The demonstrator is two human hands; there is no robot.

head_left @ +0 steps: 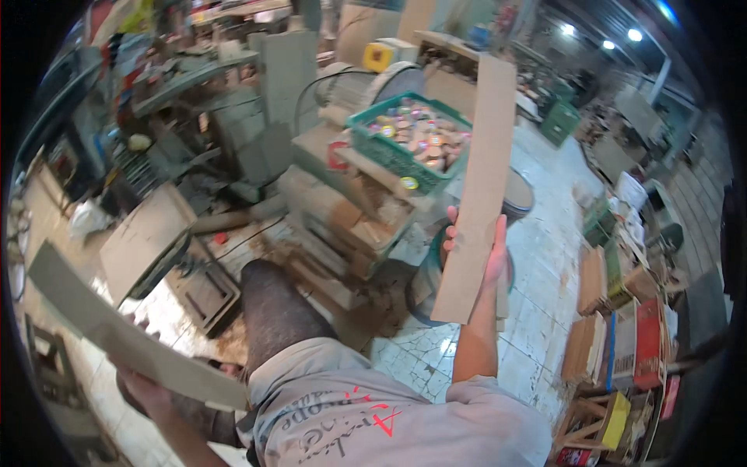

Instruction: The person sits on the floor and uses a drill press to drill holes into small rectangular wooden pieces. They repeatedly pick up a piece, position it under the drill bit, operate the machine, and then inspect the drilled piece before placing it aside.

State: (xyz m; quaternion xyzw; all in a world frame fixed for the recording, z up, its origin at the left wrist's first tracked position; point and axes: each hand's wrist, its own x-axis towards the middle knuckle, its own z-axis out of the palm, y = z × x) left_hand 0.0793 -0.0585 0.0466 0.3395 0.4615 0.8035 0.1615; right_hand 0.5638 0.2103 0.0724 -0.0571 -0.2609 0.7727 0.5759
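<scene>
R hand (pixel 493 251) grips a long flat tan wooden board (pixel 481 183), held upright at arm's length; fingers wrap both long edges near the lower third, so most of the length stands free above the grip. L hand (pixel 144 389) closed on one end of a second flat grey-brown board (pixel 117 331), which slants up and out to the person's left, its far end well clear of the body.

Surroundings: cluttered workshop. Green plastic crate of small round tins (pixel 408 140) sits on a stack of timber offcuts (pixel 350 226), just behind the upright board. Pale cracked tile floor (pixel 545 257) below. Boxes and flat wood pieces on racks (pixel 622 335) to the right. Grey machine w/ motor (pixel 350 82) further back.

Risks, as judged:
- Upright board top-heavy; low grip could let it tip or twist out of the fingers.
- Its top swings close to the crate; a turn may knock the tins off.
- L board's long free end could catch clutter on the left side.
- Both hands full, uneven debris underfoot: trip w/ no free hand.
</scene>
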